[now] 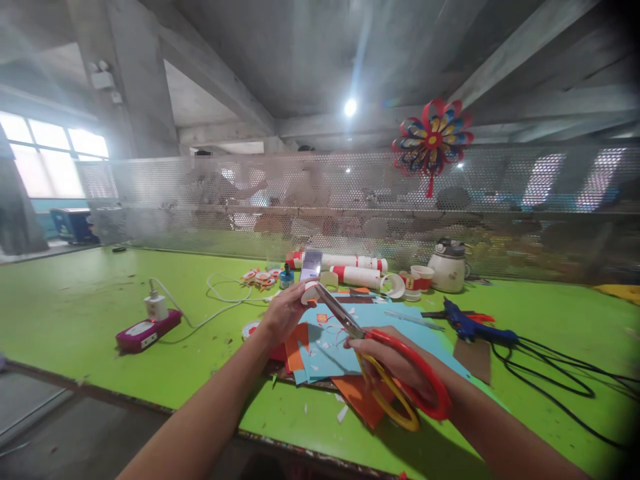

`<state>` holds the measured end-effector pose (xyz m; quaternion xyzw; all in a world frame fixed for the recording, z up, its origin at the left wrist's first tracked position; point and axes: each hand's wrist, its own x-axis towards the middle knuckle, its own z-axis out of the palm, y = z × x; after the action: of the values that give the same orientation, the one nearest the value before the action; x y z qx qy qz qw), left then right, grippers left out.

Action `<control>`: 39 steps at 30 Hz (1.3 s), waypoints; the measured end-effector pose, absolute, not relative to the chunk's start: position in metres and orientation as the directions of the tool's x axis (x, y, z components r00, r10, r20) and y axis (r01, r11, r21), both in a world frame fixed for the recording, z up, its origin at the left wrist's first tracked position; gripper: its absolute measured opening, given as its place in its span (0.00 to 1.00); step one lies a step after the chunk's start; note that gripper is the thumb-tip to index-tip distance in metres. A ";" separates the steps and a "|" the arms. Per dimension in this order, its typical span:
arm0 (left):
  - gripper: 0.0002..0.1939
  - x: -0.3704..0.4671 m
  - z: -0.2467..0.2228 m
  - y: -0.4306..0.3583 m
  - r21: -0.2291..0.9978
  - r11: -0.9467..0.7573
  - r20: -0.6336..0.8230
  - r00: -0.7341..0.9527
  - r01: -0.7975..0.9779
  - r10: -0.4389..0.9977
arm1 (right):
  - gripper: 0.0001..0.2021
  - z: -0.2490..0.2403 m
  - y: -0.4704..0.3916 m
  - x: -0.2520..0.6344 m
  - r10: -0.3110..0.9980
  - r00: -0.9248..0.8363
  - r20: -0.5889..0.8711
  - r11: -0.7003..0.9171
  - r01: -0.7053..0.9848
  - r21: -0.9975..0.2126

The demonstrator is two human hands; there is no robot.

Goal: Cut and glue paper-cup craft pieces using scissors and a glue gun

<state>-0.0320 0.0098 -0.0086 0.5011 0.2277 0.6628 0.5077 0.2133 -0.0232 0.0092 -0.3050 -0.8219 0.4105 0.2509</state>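
Between the fingers of my left hand (pixel 286 312) is a small white piece (pixel 311 291), held up above the blue paper sheets (pixel 330 353). My right hand (pixel 393 360) is wrapped round the handles of a pair of scissors (pixel 345 319), one handle red and the other yellow. The blades point up and left, and their tips meet the white piece. Orange paper (pixel 363 399) lies partly under the blue sheets, with white scraps scattered around.
A purple power strip (pixel 149 331) with a plugged charger sits left. Behind the paper are a phone (pixel 311 265), stacked paper cups (pixel 356 276) and a white jug (pixel 447 268). A blue glue gun (pixel 473 327) with black cables lies right. A perforated screen (pixel 165 200) stands behind the table.
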 end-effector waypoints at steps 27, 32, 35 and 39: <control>0.16 -0.026 -0.001 0.002 0.803 -0.347 0.411 0.029 -0.484 0.911 | 0.16 0.018 -0.031 0.206 0.707 -0.698 -0.111 -0.069 0.088 -0.994; 0.15 -0.025 -0.001 0.002 0.806 -0.342 0.404 0.026 -0.483 0.914 | 0.14 0.020 -0.034 0.205 0.741 -0.661 -0.120 -0.069 0.103 -0.992; 0.15 -0.024 -0.001 0.001 0.810 -0.339 0.401 0.030 -0.479 0.916 | 0.15 0.018 -0.034 0.205 0.746 -0.654 -0.121 -0.072 0.102 -0.992; 0.14 -0.024 -0.001 0.001 0.814 -0.336 0.398 0.033 -0.474 0.917 | 0.16 0.014 -0.033 0.204 0.752 -0.650 -0.113 -0.070 0.091 -0.993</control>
<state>-0.0241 0.0011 -0.0006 0.4866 0.2277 0.6568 0.5291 0.2041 -0.0331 0.0138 -0.3329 -0.6329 0.6513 0.2535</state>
